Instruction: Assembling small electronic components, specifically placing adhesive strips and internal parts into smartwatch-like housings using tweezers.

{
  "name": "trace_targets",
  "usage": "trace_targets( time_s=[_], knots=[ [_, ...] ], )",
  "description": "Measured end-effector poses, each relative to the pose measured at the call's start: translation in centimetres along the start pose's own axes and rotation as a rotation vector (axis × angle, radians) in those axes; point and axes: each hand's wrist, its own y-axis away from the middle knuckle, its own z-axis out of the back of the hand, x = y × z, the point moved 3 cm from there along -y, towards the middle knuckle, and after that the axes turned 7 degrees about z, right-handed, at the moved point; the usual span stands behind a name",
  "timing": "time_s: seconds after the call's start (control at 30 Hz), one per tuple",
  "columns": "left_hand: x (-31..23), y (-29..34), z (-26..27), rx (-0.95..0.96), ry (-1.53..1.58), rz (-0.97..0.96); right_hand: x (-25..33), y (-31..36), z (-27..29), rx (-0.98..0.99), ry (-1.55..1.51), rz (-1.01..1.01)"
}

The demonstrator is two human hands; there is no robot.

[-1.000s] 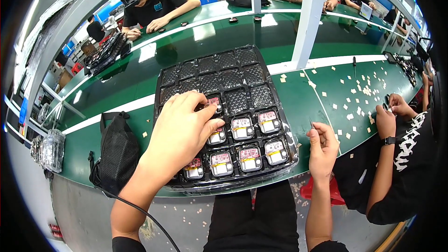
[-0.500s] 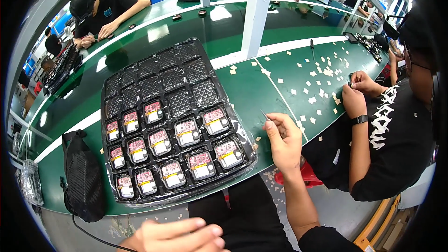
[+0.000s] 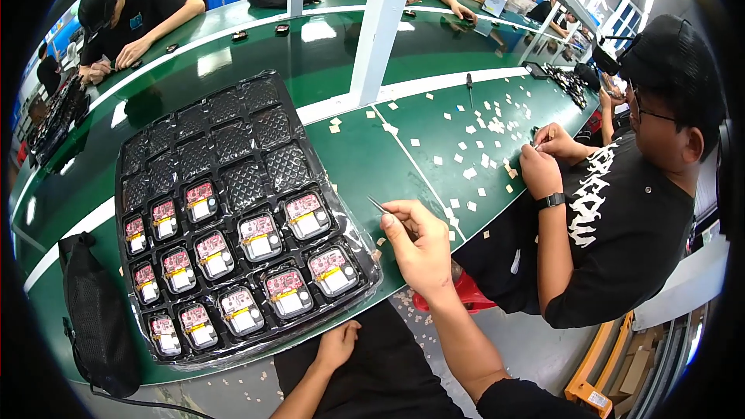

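Observation:
My right hand (image 3: pixel 421 247) pinches thin pointed metal tweezers (image 3: pixel 378 206) above the green table, just right of a black plastic tray (image 3: pixel 358 237). The tips touch nothing. Low over my lap, by the table's front edge, is my left hand (image 3: pixel 337 347), its fingers curled in and nothing seen in them. The tray's nearer pockets hold several small open device housings (image 3: pixel 334 271) with red circuit boards, white blocks and yellow strips. Its farther pockets show only their textured black bottoms.
A black bag (image 3: pixel 97 314) lies left of the tray. Small pale square pieces (image 3: pixel 469 174) are scattered over the table (image 3: pixel 423 120) to the right, where a co-worker (image 3: pixel 621 209) sits close by. A white post (image 3: pixel 380 31) rises behind the tray. A screwdriver (image 3: pixel 469 89) lies farther back.
The view has shifted, so the table and tray appear farther left. My left hand has drawn back from the foreground to my lap, its spread fingers now curled. My right hand still holds the tweezers.

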Motion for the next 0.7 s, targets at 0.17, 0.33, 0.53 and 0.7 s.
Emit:
trace_targets(
  time_s=[0.17, 0.33, 0.53, 0.7],
  knots=[
    [5.0, -2.5, -0.2, 0.045, 0.332, 0.289, 0.5, -0.1, -0.2, 0.01, 0.03, 0.013],
    [5.0, -2.5, 0.0, 0.074, 0.351, 0.303, 1.1, -0.2, -0.3, 0.011, 0.067, 0.014],
    [5.6, -2.8, -0.3, 0.083, 0.307, 0.324, 1.0, -0.2, -0.4, 0.013, 0.049, 0.005],
    [6.3, -3.1, -0.4, 0.07, 0.268, 0.289, 1.1, -0.1, -0.4, 0.016, 0.068, 0.001]
  ],
)
